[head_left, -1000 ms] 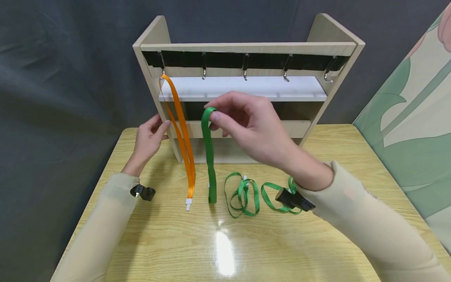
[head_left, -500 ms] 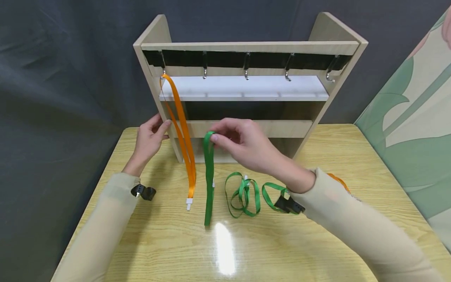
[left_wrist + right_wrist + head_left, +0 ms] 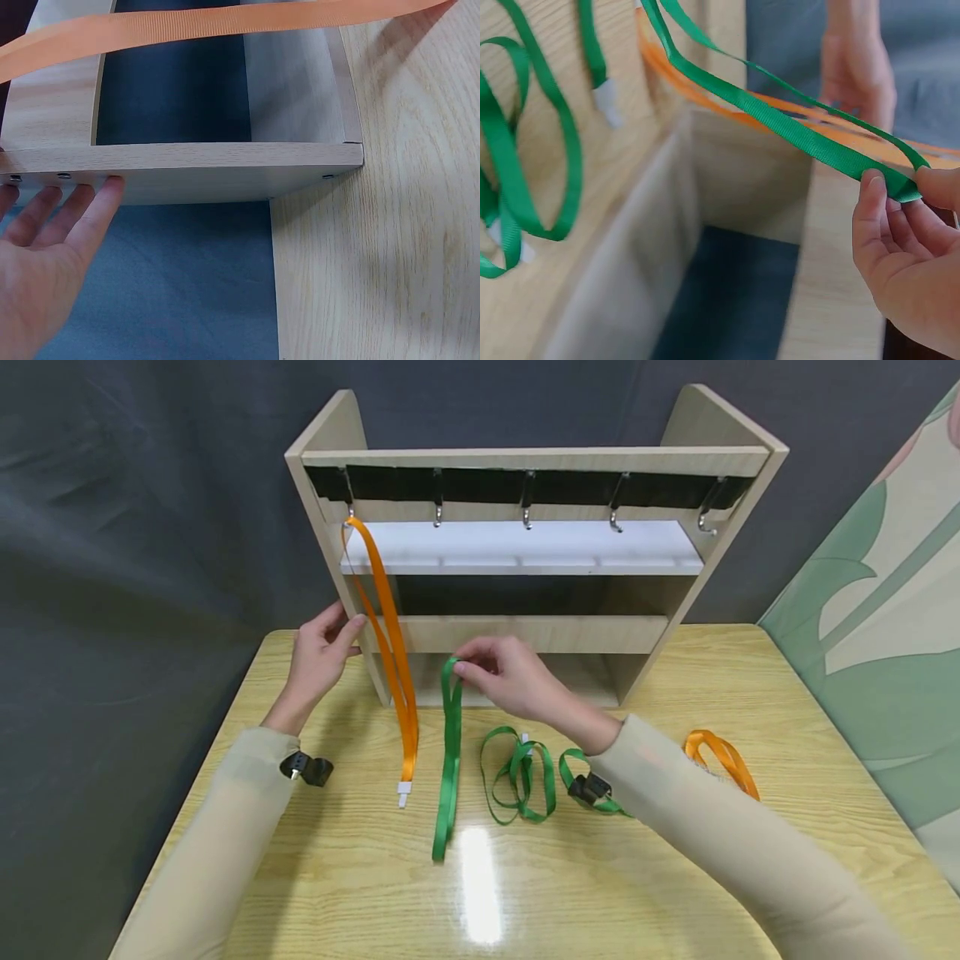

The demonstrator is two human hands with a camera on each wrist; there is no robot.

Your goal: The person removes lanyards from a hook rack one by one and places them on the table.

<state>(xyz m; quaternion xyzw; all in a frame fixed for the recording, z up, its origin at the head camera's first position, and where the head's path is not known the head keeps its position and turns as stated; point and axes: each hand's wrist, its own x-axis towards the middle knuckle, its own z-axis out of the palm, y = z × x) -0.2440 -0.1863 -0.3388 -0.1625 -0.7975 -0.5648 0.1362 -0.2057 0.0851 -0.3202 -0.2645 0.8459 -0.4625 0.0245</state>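
Observation:
My right hand (image 3: 513, 677) pinches the upper loop of a green lanyard (image 3: 450, 760) between thumb and fingers. The rest of it hangs down in front of the wooden rack. In the right wrist view the green lanyard (image 3: 802, 135) runs flat from my fingertips. My left hand (image 3: 318, 656) rests against the rack's left side panel (image 3: 187, 157), its fingers fairly straight on the outer face. An orange lanyard (image 3: 390, 643) hangs from the leftmost hook (image 3: 349, 510), with a white clip at its lower end.
Several more hooks (image 3: 527, 518) line the black strip of the rack (image 3: 532, 458). On the wooden table (image 3: 360, 893) lie a coiled green lanyard (image 3: 547, 785), another green lanyard (image 3: 568, 768) partly behind my right sleeve, and an orange lanyard (image 3: 723, 756) at the right.
My right hand has moved down and away toward the rack, lowering the green lanyard. The orange lanyard on the table has come out from behind my sleeve. My left hand stays put.

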